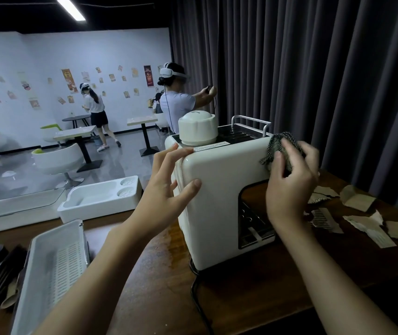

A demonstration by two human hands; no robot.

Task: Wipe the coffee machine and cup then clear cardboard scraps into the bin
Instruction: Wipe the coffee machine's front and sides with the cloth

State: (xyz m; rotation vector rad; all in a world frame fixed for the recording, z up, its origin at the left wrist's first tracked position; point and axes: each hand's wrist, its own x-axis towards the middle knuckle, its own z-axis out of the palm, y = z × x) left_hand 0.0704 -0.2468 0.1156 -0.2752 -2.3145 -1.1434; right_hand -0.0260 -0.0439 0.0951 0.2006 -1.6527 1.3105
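Clamped on a dark checked woven cloth [282, 143], the grip of the right hand [289, 187] has its fingers curled round the bunched fabric and presses it against the top right edge of the cream-white boxy coffee machine [217, 201]. The grip of the left hand [166, 187] is apart: its fingers lie straight and spread over the machine's top left edge, the thumb flat on the near face, holding nothing. The machine stands upright near the middle of the dark wooden worktop [157, 274], with a white domed cap [198, 129] and a bent metal rail [251, 120] on its top and a black cord [196, 293] running from its base toward the near edge. Torn brown cardboard scraps [362, 223] lie scattered flat toward the worktop's right edge, just beside the machine and apart from both hands. A white slotted plastic basket [55, 269] sits at the near left corner, and a white moulded tray [101, 199] rests at the far left edge
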